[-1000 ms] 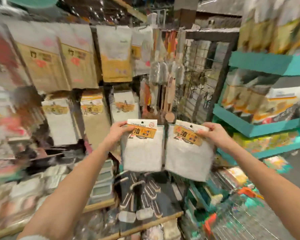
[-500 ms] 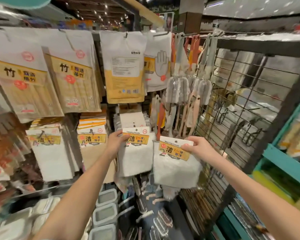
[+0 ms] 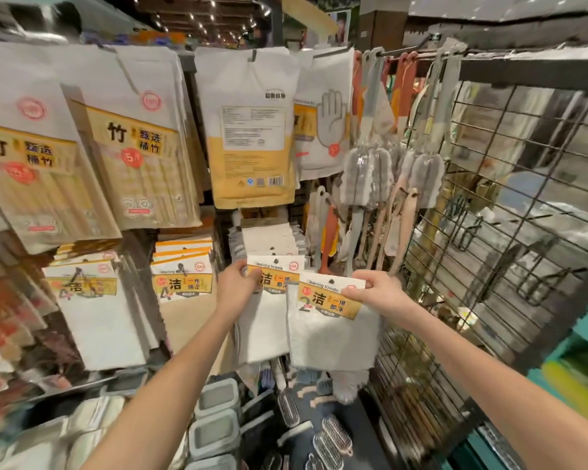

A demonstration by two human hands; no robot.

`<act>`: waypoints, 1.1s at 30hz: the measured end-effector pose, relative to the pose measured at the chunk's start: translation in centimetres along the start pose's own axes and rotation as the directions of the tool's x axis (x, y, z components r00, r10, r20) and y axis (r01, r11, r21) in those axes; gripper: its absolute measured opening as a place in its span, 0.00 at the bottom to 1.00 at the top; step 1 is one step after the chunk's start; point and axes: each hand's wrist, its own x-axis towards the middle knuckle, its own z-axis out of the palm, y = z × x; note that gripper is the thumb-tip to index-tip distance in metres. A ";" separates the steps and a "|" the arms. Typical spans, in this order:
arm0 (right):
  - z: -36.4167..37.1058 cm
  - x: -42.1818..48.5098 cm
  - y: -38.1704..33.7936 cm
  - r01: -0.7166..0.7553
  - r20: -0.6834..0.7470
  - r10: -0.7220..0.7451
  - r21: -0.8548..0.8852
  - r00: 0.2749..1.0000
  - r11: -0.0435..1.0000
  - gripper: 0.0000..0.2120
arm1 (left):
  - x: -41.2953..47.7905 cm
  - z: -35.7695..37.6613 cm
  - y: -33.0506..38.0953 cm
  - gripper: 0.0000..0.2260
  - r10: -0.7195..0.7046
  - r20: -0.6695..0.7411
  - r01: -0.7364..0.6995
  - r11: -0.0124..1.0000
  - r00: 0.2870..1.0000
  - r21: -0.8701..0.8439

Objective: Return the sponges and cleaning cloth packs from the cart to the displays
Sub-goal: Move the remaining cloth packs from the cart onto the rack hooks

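White cloth packs [image 3: 333, 337] overlap (slightly); left hand [image 3: 236, 286], right hand [image 3: 377, 293] pinch top edges.

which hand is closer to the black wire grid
Right. The right hand is just beside the wire grid; the left hand is farther left, away from it.

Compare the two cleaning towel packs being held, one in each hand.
The right-hand pack overlaps in front of the left-hand pack. The right-hand pack hangs lower and tilted; the left-hand pack sits higher and nearly level. The right hand pinches its pack's top right corner, the left hand its pack's top left. Both are white cloths under a yellow-banded header card.
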 end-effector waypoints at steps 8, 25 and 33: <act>0.5 1.5 0.3 0.009 0.056 -0.014 0.089 0.998 0.996 0.05 | -1.0 1.5 -1.6 0.08 0.083 -0.089 -0.087 0.995 0.993 -0.047; 1.6 4.9 1.4 0.048 0.101 -0.051 0.024 0.994 0.999 0.01 | 8.4 2.5 0.6 0.20 0.034 -0.106 0.021 0.874 0.994 0.485; 5.3 8.9 -0.6 0.084 0.168 -0.085 0.010 0.982 0.996 0.06 | 13.1 2.4 2.1 0.15 -0.191 -0.043 0.189 0.861 0.981 0.471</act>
